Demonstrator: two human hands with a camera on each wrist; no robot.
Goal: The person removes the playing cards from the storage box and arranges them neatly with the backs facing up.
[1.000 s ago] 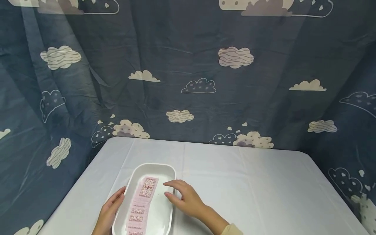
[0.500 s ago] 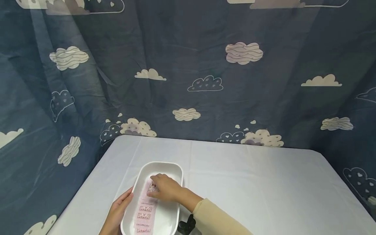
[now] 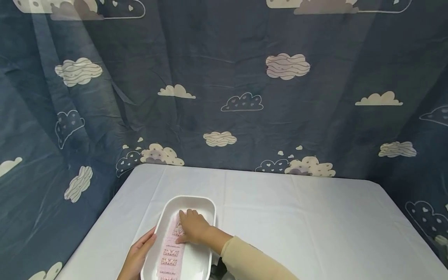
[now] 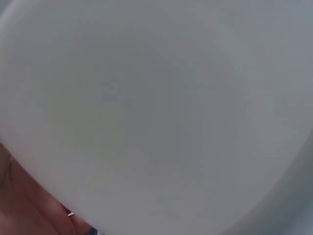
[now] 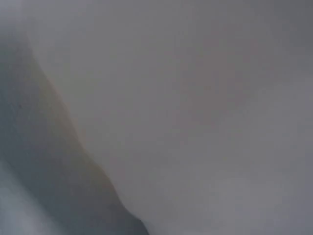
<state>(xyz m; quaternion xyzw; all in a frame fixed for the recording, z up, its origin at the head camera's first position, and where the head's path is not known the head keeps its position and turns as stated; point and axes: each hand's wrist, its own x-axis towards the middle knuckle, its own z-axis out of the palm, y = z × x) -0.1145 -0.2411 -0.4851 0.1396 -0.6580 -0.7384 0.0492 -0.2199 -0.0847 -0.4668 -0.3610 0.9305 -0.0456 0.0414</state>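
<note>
A white rectangular tray point(image 3: 197, 258) with rounded corners is at the front of the table. Inside it lies a pink strip point(image 3: 171, 245) printed with red-brown patterned panels and small unreadable text. My left hand point(image 3: 137, 252) holds the tray's left side, its thumb at the rim and fingers along the outer wall. In the left wrist view the tray point(image 4: 146, 112) fills most of the picture, with part of my left hand point(image 4: 34, 205) below. My right hand point(image 3: 193, 228) reaches over the right rim; its thumb and forefinger are spread over the strip's upper panel, partly covering it.
A white cloth covers the table point(image 3: 280, 221). Dark blue curtains point(image 3: 245, 128) with cloud prints hang behind and at both sides. A black device point(image 3: 218, 269) is under my right wrist, close beside the tray. The right wrist view is a grey blur.
From beside the strip, my right hand moved left over its upper panel, then shifted slightly downward with thumb and forefinger further apart. My left hand stays at the tray's side.
</note>
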